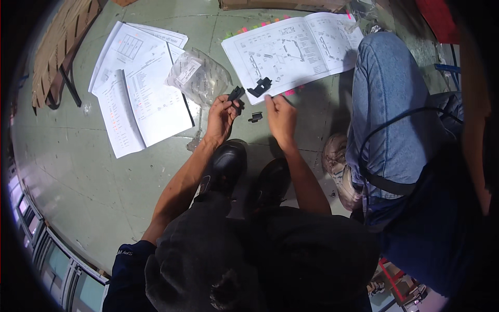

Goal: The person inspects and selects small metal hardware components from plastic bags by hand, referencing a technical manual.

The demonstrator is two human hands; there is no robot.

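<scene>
My left hand (220, 115) is closed around black plastic pieces (236, 95), which stick up past its fingertips. To its right, my right hand (282, 117) has its index finger stretched out and the others curled. That fingertip is at the lower edge of a black plastic bracket (260, 87); whether it touches cannot be made out. The bracket lies over the lower edge of an open booklet of line drawings (280, 49). Between my hands a small black plastic piece (255, 117) rests on the green floor.
A clear plastic bag (200, 75) with a white label lies beside printed sheets (150, 99) on the left. Slatted cardboard (62, 49) stands at the far left. At the right, another person's jean-covered knee (390, 93) and shoe (340, 169) are close by. Cardboard (280, 4) borders the far side.
</scene>
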